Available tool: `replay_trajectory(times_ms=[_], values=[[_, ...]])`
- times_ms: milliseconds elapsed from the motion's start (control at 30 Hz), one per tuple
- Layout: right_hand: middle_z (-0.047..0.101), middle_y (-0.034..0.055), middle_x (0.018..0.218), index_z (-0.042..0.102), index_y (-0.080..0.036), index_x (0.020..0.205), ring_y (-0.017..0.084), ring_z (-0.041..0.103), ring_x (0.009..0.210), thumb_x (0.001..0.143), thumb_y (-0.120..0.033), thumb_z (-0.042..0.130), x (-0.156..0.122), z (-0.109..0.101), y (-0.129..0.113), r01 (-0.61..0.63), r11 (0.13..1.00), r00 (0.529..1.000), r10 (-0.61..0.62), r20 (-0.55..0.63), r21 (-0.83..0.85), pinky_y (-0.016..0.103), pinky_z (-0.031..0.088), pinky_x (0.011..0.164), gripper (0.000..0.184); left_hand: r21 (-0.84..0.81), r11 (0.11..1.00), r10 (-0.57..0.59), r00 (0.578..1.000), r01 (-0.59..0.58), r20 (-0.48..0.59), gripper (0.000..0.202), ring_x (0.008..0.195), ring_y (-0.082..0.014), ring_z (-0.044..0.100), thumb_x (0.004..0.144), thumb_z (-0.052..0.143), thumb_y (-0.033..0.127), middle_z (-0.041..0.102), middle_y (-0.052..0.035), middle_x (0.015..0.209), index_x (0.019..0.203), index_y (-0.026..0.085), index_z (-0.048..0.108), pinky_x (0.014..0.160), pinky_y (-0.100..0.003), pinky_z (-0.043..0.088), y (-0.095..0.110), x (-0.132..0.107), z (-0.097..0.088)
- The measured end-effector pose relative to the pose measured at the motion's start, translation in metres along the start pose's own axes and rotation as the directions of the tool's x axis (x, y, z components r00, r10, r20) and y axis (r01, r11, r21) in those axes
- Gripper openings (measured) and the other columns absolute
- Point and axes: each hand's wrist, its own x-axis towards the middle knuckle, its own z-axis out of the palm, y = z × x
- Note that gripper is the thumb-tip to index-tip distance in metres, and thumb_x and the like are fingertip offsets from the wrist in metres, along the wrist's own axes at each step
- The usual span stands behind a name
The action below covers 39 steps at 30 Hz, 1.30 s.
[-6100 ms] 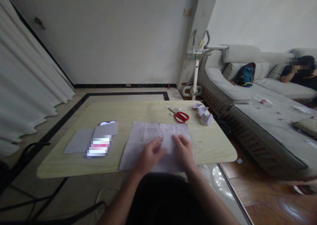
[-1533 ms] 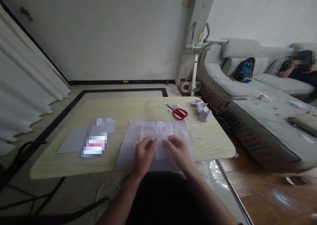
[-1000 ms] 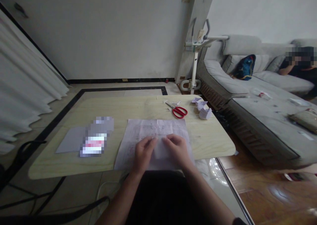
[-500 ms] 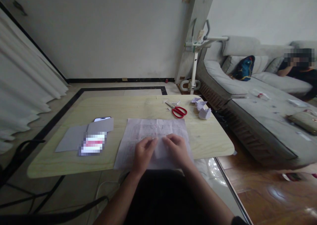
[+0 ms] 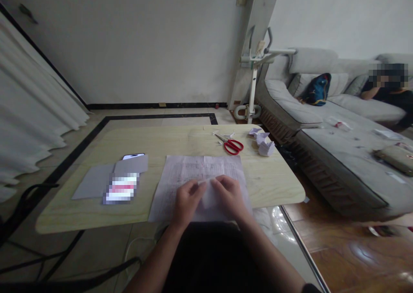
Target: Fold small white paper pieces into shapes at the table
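Between my hands is a small piece of white paper (image 5: 210,195), held above a large printed sheet (image 5: 183,169). My left hand (image 5: 187,199) pinches its left upper edge between thumb and fingers. On the other side, my right hand (image 5: 229,194) pinches the right upper edge, its thumb close to the left one. The printed sheet lies flat and creased on the table, partly covered by both hands. Scissors with red handles (image 5: 232,146) rest beyond the sheet, beside several small paper scraps (image 5: 229,135).
Folded paper pieces (image 5: 266,148) stand near the table's right back edge. On the left lie white sheets (image 5: 93,181) and a lit phone (image 5: 121,189), with another phone (image 5: 134,156) behind. A person (image 5: 390,93) sits on the grey sofa (image 5: 342,168) at right.
The hands stay nearly in place, both still pinching the small paper. A bit more of its top edge shows between the fingertips. The view has shifted very slightly.
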Motion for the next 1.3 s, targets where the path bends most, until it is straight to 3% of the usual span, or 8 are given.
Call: replay_trajectory(times_ms=[100,267,467,1000,1300], values=[[0.059,-0.0006,0.06,0.062,-0.017,0.067,0.013,0.052,0.056,0.084,-0.038,0.056,-0.001,0.0007,-0.0021,0.01,1.0,1.0,-0.01,0.012,-0.009,0.022,0.039,0.05,0.028,0.036,0.999,0.021,0.999,-0.022,0.03,0.027,0.068,-0.0174,0.063,0.078,0.066,0.038,0.071,-0.0028,0.072,0.087,0.014,0.073,0.06,-0.023,0.048,-0.0001,0.0001,-0.0002],[0.061,0.0003,0.06,0.063,-0.017,0.066,0.014,0.054,0.057,0.084,-0.036,0.056,-0.0016,0.002,-0.0032,0.029,0.998,1.0,-0.029,0.008,-0.047,0.022,0.041,0.051,0.027,0.086,0.995,0.049,0.999,-0.048,-0.009,0.028,0.061,-0.0157,0.059,0.079,0.065,0.04,0.069,-0.002,0.066,0.086,0.014,0.074,0.056,-0.022,0.047,-0.0022,-0.0001,0.0001],[0.065,0.0014,0.063,0.066,-0.016,0.068,0.015,0.057,0.06,0.085,-0.035,0.057,-0.0009,0.0015,-0.0042,0.033,0.996,0.999,-0.032,0.011,-0.081,0.023,0.043,0.054,0.026,0.069,0.997,0.041,0.999,-0.04,-0.012,0.027,0.066,-0.0166,0.062,0.079,0.065,0.039,0.07,-0.0028,0.071,0.086,0.015,0.073,0.06,-0.022,0.049,-0.0035,0.0004,-0.0002],[0.059,-0.0009,0.06,0.062,-0.017,0.064,0.013,0.052,0.059,0.084,-0.031,0.057,-0.0007,0.0019,-0.0032,0.065,0.991,0.998,-0.062,0.027,-0.119,0.022,0.04,0.053,0.025,0.094,0.995,0.044,0.998,-0.04,-0.043,0.028,0.049,-0.0115,0.053,0.078,0.065,0.039,0.061,0.0022,0.056,0.087,0.014,0.074,0.045,-0.019,0.042,-0.0038,-0.0003,-0.0008],[0.058,-0.0003,0.058,0.062,-0.017,0.065,0.013,0.051,0.056,0.084,-0.036,0.057,-0.0007,0.0002,-0.0019,0.007,0.999,1.0,-0.006,0.026,-0.045,0.022,0.039,0.05,0.027,0.071,0.995,0.074,0.997,-0.073,-0.022,0.025,0.059,-0.0155,0.062,0.079,0.065,0.038,0.069,-0.0013,0.065,0.083,0.016,0.074,0.054,-0.022,0.048,-0.0033,-0.0011,0.0005]])
